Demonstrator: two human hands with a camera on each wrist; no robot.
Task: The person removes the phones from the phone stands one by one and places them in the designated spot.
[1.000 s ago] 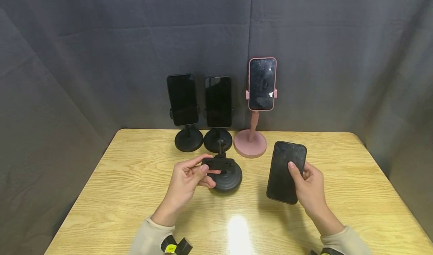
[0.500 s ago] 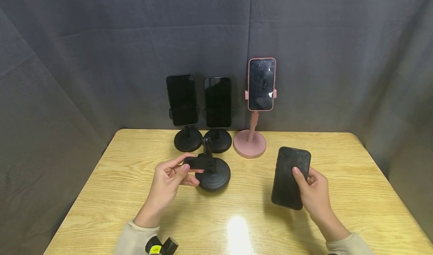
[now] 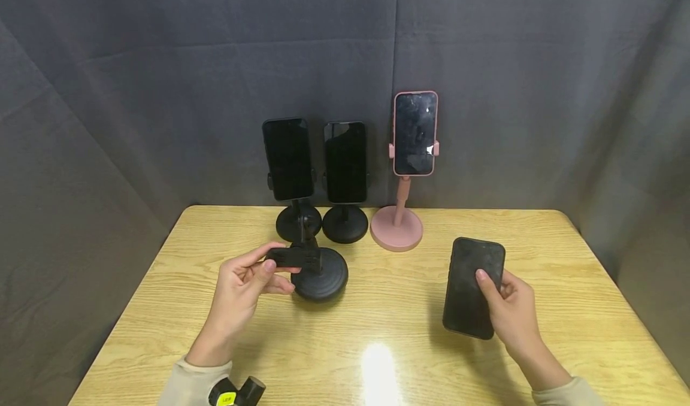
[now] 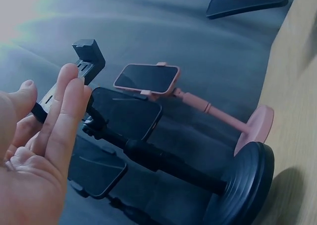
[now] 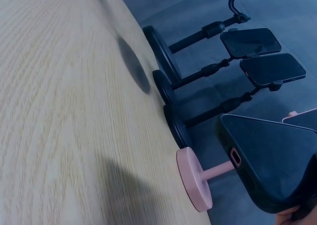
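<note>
My left hand (image 3: 237, 289) pinches the clamp (image 3: 293, 258) of a black phone stand (image 3: 326, 279) between thumb and fingers. In the left wrist view the clamp (image 4: 90, 59) holds no phone, and its pole runs down to a round ridged base (image 4: 250, 183). The base seems lifted off the table, as its shadow lies apart from it in the right wrist view. My right hand (image 3: 512, 310) grips a black smartphone (image 3: 465, 295), thumb across the screen, above the table's right side. The phone's bottom edge with its charging port (image 5: 235, 156) shows in the right wrist view.
Along the back of the wooden table (image 3: 409, 322) stand two black phone stands, each with a dark phone (image 3: 288, 159) (image 3: 345, 161), and a pink stand (image 3: 396, 229) bearing a pink-cased phone (image 3: 415, 133). A grey curtain (image 3: 512, 94) hangs behind.
My left hand has moved left with the black phone stand. My right hand has shifted right and slightly nearer with the smartphone. The stands at the back have stayed put.
</note>
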